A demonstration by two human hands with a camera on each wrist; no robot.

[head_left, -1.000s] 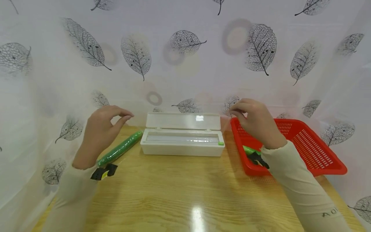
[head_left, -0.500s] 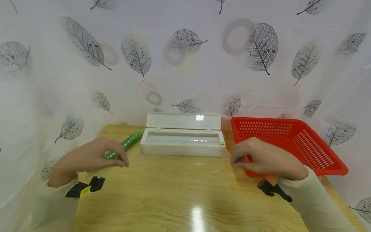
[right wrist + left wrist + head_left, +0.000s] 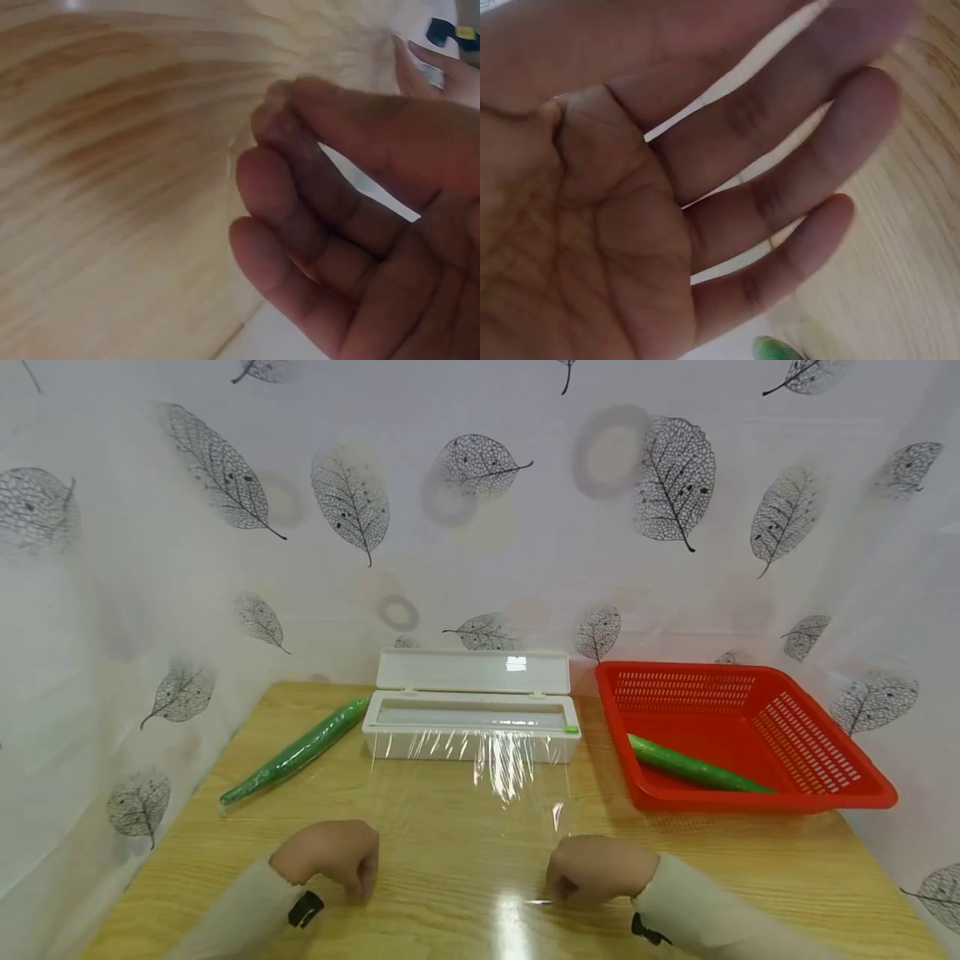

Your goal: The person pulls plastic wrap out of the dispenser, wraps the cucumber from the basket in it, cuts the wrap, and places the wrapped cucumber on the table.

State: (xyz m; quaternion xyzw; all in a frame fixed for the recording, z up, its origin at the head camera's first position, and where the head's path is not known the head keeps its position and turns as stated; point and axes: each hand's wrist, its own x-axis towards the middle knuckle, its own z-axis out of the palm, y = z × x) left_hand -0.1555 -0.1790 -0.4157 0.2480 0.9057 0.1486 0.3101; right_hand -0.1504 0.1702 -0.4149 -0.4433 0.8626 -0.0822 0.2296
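Observation:
A sheet of clear cling film [image 3: 504, 770] stretches from the white dispenser box [image 3: 471, 747] toward me, low over the table. At its near left corner my left hand [image 3: 336, 857] pinches the film; my right hand [image 3: 600, 868] pinches the near right corner. The right wrist view shows thumb and index finger of the right hand [image 3: 337, 187] pressed together. Seen from the left wrist, the palm and bent fingers of the left hand [image 3: 705, 187] fill the picture, with the pinch point out of sight. The box lid [image 3: 472, 672] stands raised at the back.
A cucumber [image 3: 303, 750] in shiny film lies on the table left of the box. Another cucumber [image 3: 693, 768] rests inside a red plastic basket [image 3: 757, 802] at the right. A leaf-patterned curtain [image 3: 480, 543] hangs behind the wooden table [image 3: 465, 860].
Both hands have come down and toward me from beside the box, and closer together. The film now shows spread out between box and hands. Box, basket and cucumbers stay put.

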